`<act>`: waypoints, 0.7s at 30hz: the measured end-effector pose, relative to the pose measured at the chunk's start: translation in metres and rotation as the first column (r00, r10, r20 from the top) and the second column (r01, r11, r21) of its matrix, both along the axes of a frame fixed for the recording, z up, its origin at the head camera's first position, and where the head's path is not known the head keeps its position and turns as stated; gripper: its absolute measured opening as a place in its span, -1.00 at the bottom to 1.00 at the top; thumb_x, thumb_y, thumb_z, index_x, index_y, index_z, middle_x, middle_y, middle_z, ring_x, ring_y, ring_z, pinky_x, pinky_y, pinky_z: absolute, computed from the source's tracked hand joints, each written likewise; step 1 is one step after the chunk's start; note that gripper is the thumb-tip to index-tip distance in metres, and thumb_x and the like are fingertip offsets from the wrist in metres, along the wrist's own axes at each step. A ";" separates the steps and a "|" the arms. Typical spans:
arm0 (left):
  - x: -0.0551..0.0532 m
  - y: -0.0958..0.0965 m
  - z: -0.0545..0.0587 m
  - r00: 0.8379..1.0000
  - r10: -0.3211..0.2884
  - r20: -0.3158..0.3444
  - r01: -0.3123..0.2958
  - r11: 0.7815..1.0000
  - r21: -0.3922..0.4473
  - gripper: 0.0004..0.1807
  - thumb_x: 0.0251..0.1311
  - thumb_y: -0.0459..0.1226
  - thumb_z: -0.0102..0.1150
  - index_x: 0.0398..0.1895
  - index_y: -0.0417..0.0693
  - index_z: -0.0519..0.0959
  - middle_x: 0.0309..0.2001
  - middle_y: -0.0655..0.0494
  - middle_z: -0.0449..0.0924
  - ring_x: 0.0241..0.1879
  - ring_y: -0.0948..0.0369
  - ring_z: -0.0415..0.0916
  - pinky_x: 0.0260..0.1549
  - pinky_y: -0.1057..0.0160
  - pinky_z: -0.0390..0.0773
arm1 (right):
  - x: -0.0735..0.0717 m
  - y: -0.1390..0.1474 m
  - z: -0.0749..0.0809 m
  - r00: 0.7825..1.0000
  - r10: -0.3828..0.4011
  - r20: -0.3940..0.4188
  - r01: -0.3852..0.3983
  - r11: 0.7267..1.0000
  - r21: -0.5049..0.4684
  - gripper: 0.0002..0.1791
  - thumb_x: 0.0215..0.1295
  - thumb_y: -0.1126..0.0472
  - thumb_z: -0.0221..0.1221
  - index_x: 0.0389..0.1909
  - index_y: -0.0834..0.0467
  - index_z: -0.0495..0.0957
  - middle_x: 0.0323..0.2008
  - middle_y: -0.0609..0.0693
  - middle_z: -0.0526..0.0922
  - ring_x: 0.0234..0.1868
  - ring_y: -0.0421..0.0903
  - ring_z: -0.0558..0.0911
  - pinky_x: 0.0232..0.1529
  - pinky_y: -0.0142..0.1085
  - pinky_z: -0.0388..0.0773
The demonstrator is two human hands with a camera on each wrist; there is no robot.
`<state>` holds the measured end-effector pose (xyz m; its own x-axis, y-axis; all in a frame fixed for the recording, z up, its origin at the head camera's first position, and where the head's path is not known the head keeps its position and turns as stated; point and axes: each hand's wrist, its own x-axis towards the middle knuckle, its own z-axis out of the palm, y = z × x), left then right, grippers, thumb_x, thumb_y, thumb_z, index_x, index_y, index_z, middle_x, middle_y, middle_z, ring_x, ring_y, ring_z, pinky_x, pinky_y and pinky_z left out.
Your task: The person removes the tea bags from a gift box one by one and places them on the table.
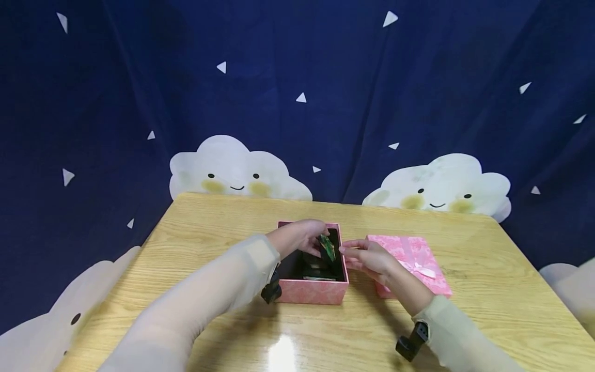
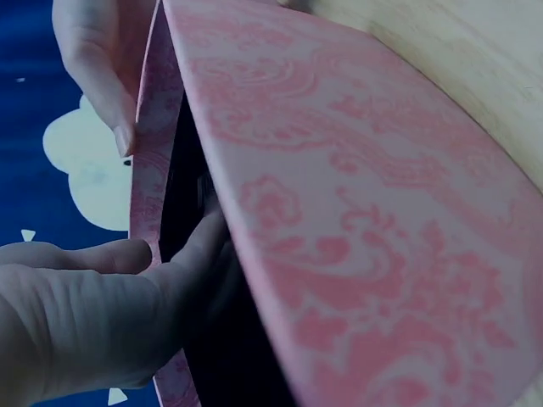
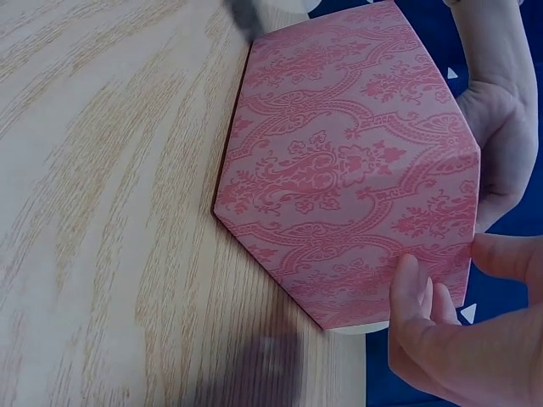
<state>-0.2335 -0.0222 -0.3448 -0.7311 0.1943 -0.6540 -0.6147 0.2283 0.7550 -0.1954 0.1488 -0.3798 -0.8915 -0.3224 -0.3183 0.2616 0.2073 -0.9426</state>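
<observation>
Left hand (image 1: 302,235), grip unclear, adjoins green item (image 1: 328,249) in pink box (image 1: 311,293); right hand (image 1: 370,260), fingers relaxed, touches wall (image 3: 339,263): apparent contents-handling, steady box needed next.

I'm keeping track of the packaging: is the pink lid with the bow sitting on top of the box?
No, the pink lid lies on the table beside the open box.
</observation>
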 end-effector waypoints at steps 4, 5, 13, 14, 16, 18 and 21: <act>-0.004 0.002 -0.002 0.999 -0.031 -0.013 0.031 0.999 -0.019 -0.66 0.38 -0.39 -0.18 0.14 -0.38 0.36 0.16 -0.35 0.40 0.18 -0.14 0.44 0.18 -0.04 0.51 | -0.001 0.001 0.000 1.000 -0.003 0.007 0.003 1.000 -0.012 -0.52 0.34 0.28 0.09 0.15 0.52 0.27 -0.15 0.05 0.60 -0.22 -0.22 0.64 -0.09 -0.39 0.64; -0.007 0.004 -0.005 0.999 -0.043 -0.014 0.043 0.999 -0.034 -0.68 0.37 -0.40 -0.18 0.11 -0.39 0.37 0.13 -0.34 0.41 0.16 -0.12 0.45 0.16 -0.02 0.53 | -0.001 0.001 0.000 1.000 -0.004 0.008 0.004 1.000 -0.015 -0.52 0.34 0.29 0.09 0.14 0.52 0.27 -0.17 0.03 0.60 -0.23 -0.23 0.64 -0.10 -0.39 0.64; -0.055 0.002 -0.062 0.991 -0.128 0.027 0.129 0.991 -0.033 -0.89 0.22 -0.53 0.02 -0.21 -0.39 0.48 -0.15 -0.25 0.48 -0.16 -0.01 0.57 -0.16 0.05 0.70 | -0.001 0.001 0.000 1.000 -0.009 0.017 0.009 1.000 -0.015 -0.54 0.34 0.28 0.09 0.14 0.51 0.29 -0.19 0.00 0.58 -0.23 -0.24 0.62 -0.11 -0.42 0.64; -0.060 0.002 -0.069 0.991 -0.130 0.036 0.131 0.991 -0.023 -0.88 0.20 -0.54 0.03 -0.20 -0.41 0.48 -0.14 -0.28 0.48 -0.14 -0.03 0.57 -0.14 0.04 0.69 | -0.001 0.000 0.000 1.000 -0.008 0.018 0.008 1.000 -0.011 -0.53 0.34 0.28 0.10 0.14 0.50 0.29 -0.19 0.00 0.58 -0.23 -0.23 0.62 -0.11 -0.42 0.64; -0.050 0.000 -0.057 0.994 -0.105 0.012 0.106 0.993 -0.047 -0.80 0.19 -0.56 0.03 -0.11 -0.43 0.48 -0.06 -0.28 0.51 -0.06 -0.03 0.56 -0.04 0.02 0.66 | -0.001 0.000 0.000 1.000 -0.007 0.021 0.007 1.000 -0.006 -0.53 0.34 0.27 0.10 0.14 0.50 0.29 -0.17 0.02 0.57 -0.22 -0.22 0.62 -0.10 -0.41 0.64; -0.036 -0.001 -0.041 0.994 -0.104 -0.026 0.101 0.991 -0.091 -0.77 0.21 -0.55 0.02 -0.06 -0.43 0.47 -0.02 -0.26 0.53 -0.01 0.00 0.57 -0.01 0.06 0.65 | -0.001 0.000 0.001 1.000 0.000 0.021 0.000 1.000 -0.003 -0.53 0.35 0.27 0.10 0.14 0.50 0.29 -0.15 0.03 0.56 -0.21 -0.21 0.62 -0.09 -0.40 0.64; -0.043 -0.005 -0.051 0.991 -0.124 -0.048 0.118 0.987 -0.113 -0.78 0.21 -0.52 0.06 -0.08 -0.42 0.49 -0.07 -0.23 0.57 -0.06 0.03 0.59 -0.05 0.09 0.67 | -0.001 0.000 0.001 1.000 0.001 0.020 0.000 1.000 -0.005 -0.54 0.35 0.29 0.09 0.14 0.51 0.30 -0.14 0.04 0.57 -0.20 -0.20 0.62 -0.07 -0.38 0.65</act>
